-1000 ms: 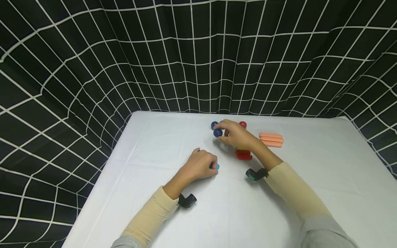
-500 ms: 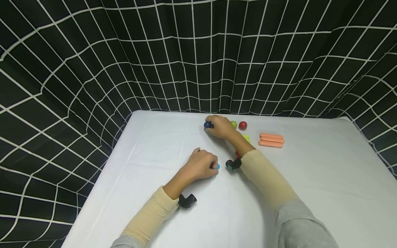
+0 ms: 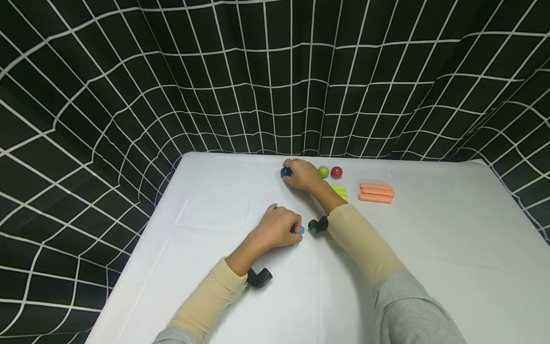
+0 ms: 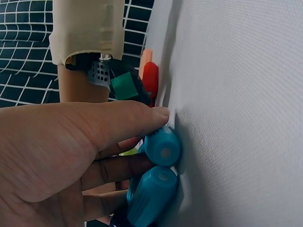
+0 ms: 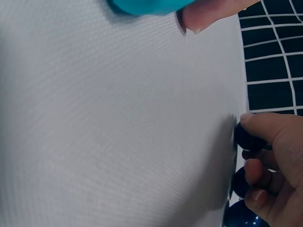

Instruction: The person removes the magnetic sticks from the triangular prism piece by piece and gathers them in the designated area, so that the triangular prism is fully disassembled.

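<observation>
My left hand (image 3: 278, 228) rests on the white table, fingers curled round turquoise sticks (image 4: 164, 147); in the head view only one blue end shows. The left wrist view has two rounded stick ends side by side, with another partly hidden under the fingers. Near the far table edge, my right hand (image 3: 306, 176) grips a dark blue ball (image 3: 286, 172) at its fingertips. In the right wrist view the thumb lies on one dark blue ball (image 5: 249, 139), and more dark blue balls (image 5: 242, 216) sit under and beside the curled fingers.
Right of my right hand lie a lime green ball (image 3: 323, 171) and a red ball (image 3: 336, 172). Lime sticks (image 3: 339, 191) show partly behind the right forearm. Orange sticks (image 3: 375, 193) lie farther right. A dark gridded curtain (image 3: 275, 81) surrounds the table.
My right hand has moved left and toward the far edge with the dark blue ball, uncovering the lime ball. The right forearm now covers the red sticks. My left hand stays put.
</observation>
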Available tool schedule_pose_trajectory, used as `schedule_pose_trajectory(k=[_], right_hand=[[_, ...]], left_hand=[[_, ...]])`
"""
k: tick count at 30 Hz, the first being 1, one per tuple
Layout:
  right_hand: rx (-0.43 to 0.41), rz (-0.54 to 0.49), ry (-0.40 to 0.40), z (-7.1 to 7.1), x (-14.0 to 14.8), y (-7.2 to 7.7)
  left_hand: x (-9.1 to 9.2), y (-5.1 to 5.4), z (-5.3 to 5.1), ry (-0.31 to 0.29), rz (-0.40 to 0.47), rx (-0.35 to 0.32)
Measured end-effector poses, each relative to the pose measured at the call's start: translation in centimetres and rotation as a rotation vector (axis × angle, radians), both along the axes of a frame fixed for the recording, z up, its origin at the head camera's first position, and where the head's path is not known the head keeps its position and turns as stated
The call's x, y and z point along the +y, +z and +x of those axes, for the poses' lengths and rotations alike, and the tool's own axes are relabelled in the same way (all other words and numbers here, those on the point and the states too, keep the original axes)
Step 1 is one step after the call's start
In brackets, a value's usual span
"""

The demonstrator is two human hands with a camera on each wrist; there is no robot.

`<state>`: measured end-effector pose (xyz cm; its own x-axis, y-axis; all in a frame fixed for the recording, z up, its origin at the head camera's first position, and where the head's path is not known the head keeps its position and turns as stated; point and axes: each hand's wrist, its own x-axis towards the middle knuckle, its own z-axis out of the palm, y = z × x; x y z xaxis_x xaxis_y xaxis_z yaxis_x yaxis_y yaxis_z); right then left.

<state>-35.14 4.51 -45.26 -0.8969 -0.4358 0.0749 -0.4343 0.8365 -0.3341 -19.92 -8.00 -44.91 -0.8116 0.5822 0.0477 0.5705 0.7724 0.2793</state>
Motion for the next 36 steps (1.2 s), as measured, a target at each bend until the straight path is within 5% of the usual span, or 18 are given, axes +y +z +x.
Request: schedule_pose_trajectory(k=[9,14,23,29,36], right_hand=[[-0.009,-0.019,0.007,0.3,0.2,0.1],[0.001,-0.037,0.016,0.8,0.5,0.2],[0.039,-0.147,0.005,2.4,1.4,1.3],[0.037,-0.232,0.018,5.0,2.8,1.4],[-0.041,-0.198,0.132,9.1,4.8,1.5]], left_hand=[[-0.3,0.1,-0.3,-0.035,0.013,0.025],[-1.3,1.1,-0.8,-0.065,0.101,0.061],[-4.6,2.8,-1.8,0.134,0.159,-0.045],[-5.2,2.8,-2.0,0.198,0.114,-0.078],[-4.9,2.1,-2.0,0.175,0.085,-0.139]])
